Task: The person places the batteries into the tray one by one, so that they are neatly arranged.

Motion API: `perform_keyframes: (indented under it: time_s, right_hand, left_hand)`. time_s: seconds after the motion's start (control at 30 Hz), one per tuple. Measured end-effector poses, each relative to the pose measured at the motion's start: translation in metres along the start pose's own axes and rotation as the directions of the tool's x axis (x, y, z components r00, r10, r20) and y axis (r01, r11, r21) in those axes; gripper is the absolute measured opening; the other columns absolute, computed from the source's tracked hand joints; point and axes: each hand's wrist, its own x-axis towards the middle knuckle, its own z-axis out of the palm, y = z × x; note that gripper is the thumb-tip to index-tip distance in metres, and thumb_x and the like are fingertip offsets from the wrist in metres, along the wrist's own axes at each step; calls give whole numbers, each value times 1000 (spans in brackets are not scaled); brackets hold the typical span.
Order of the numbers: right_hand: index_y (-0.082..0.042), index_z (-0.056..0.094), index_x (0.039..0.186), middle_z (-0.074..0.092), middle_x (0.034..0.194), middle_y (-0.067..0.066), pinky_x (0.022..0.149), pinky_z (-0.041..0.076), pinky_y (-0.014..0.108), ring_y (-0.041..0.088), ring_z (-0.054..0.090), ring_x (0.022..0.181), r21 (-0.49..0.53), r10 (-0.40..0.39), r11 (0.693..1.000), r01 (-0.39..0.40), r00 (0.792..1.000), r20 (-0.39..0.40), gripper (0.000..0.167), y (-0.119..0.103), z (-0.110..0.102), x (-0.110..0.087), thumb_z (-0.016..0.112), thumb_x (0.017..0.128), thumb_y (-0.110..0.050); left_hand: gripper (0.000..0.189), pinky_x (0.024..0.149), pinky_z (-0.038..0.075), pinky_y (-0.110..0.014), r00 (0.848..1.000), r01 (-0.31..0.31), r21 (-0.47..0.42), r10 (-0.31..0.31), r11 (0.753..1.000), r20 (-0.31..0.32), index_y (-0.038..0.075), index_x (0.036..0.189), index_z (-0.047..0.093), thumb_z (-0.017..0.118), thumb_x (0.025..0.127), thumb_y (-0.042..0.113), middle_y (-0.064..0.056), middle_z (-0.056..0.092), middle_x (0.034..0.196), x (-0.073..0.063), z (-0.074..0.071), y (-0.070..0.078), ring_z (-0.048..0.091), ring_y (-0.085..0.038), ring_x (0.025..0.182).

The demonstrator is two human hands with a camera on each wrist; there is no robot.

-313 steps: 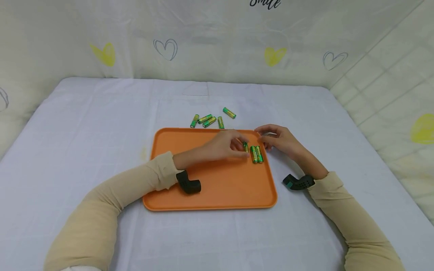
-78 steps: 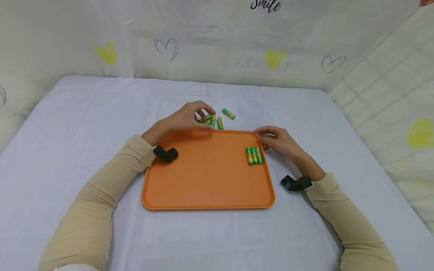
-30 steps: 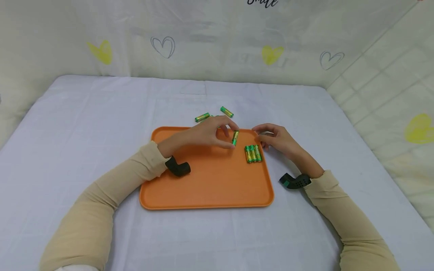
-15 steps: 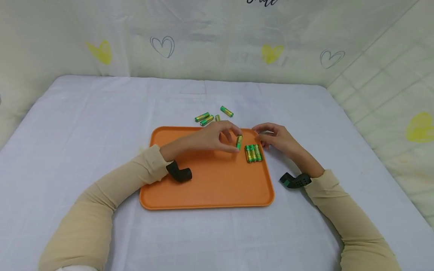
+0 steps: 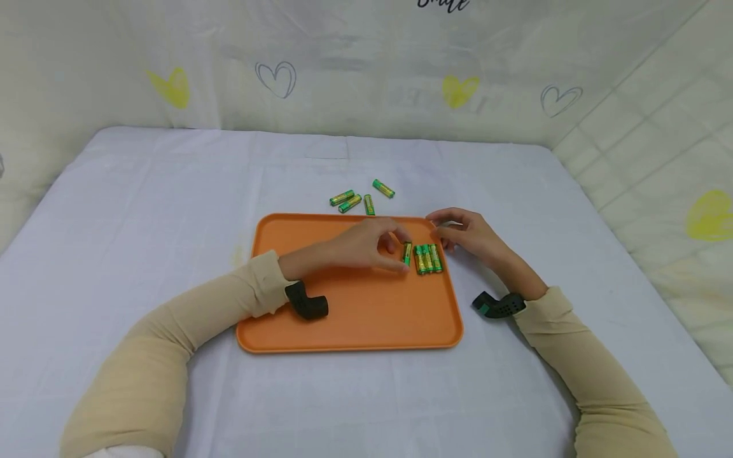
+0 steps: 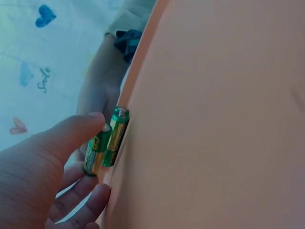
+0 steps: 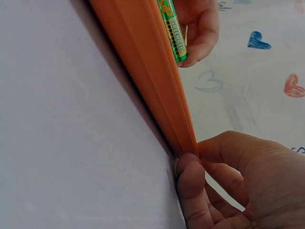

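Past the far edge of the orange tray lie four loose batteries, the left hand has just brought a pinched battery down beside the row of three by the right edge, gathering four there, and the right hand grips the tray's far right corner.

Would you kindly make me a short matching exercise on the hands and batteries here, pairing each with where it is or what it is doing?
Column one
1. Left hand
2. Right hand
3. Row of three batteries
4. Four loose batteries

Column two
A. Touching the far right corner of the orange tray
B. On the white cloth, beyond the tray
C. Pinching a single battery
D. Side by side on the tray, near its right edge

Right pairs: 1-C, 2-A, 3-D, 4-B
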Motion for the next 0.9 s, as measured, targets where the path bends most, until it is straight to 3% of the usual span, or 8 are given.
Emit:
perform_keyframes:
  time_s: [0.27,0.5,0.7,0.9]
  right_hand:
    - [2,55,131,57,116,11,60,46,21,8,53,67,15,-10,1000,10,1000,4,38,0,0,2,61,97,-14]
    - [2,56,130,59,114,8,60,47,21,8,53,67,13,-12,1000,12,1000,0,38,0,0,1,61,97,-14]
    - [2,57,128,61,109,1,59,47,21,8,54,67,20,-23,1000,23,1000,-5,36,1,0,2,62,96,-14]
    - [2,57,128,60,109,2,59,47,20,8,54,67,18,-6,1000,7,1000,-14,36,0,-1,1,61,96,-14]
  left_hand:
    - [53,84,47,-22,995,97,88,-94,991,-38,14,124,60,78,82,41,4,60,117,2,9,5,55,-9,96]
    - [51,76,46,-23,992,98,160,-83,982,-98,17,124,62,77,83,43,3,60,114,4,16,6,53,-10,87]
    - [52,76,45,-22,987,113,204,-87,972,-132,17,123,61,77,82,45,4,60,115,5,20,9,53,-10,87]
    - [54,78,44,-22,986,114,240,-80,964,-146,16,122,62,77,81,47,3,60,115,6,23,14,53,-9,89]
